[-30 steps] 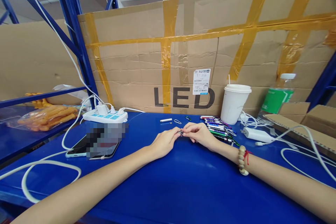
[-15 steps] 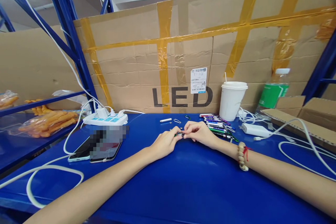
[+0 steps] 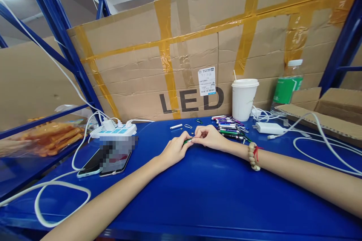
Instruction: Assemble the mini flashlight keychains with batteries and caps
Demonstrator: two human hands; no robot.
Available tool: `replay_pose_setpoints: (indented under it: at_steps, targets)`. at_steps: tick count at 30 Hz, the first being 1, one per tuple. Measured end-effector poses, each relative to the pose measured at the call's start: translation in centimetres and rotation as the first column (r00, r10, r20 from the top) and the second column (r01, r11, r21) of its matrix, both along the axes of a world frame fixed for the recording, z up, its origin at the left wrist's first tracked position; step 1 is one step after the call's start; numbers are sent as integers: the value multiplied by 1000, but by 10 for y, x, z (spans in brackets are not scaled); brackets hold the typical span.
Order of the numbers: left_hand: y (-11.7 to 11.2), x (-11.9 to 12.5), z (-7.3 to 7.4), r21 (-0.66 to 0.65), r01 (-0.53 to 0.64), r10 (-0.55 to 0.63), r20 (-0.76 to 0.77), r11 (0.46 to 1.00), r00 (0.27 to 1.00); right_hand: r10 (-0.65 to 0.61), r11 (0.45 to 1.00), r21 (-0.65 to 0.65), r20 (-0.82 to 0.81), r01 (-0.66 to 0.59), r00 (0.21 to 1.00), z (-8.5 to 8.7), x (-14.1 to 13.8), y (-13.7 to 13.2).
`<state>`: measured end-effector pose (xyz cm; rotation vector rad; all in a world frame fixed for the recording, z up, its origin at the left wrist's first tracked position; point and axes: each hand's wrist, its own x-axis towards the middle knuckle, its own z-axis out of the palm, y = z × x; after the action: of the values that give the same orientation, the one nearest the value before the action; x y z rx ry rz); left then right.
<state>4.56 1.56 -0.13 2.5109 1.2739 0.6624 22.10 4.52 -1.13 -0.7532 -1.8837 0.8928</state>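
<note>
Left hand (image 3: 174, 148) and right hand (image 3: 210, 137) meeting fingertip to fingertip over the blue table (image 3: 198, 192), both pinching a small green tube (image 3: 187, 141), perhaps a pen light, coloured pens (image 3: 229, 126) piled just beyond, white cup (image 3: 243, 99) behind

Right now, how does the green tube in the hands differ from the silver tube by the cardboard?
Green tube: pinched between left hand and right hand, mostly hidden; silver tube: lying free on the blue table, fully visible. Colours differ, green against silver. Both are small and slim.
</note>
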Motion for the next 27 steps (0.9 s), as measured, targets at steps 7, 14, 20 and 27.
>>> replay_pose_setpoints:
  at_steps: [7, 14, 20, 27]
  targets:
    - [2, 2, -2, 36, -25, 23, 34, 999, 999, -25, 995, -93, 68, 31, 997, -2, -1, 3]
    - [-1, 5, 0, 72, -79, 81, -22, 994, 997, -75, 985, -147, 98, 89, 992, 2, 1, 0]
    - [-3, 3, 3, 115, -79, 91, -104, 990, 990, -102, 985, -124, 131, 118, 986, 3, -2, 1]
    - [-3, 3, 4, 153, -160, 181, -137, 975, 974, -105, 985, -120, 133, 121, 985, 7, -4, -6]
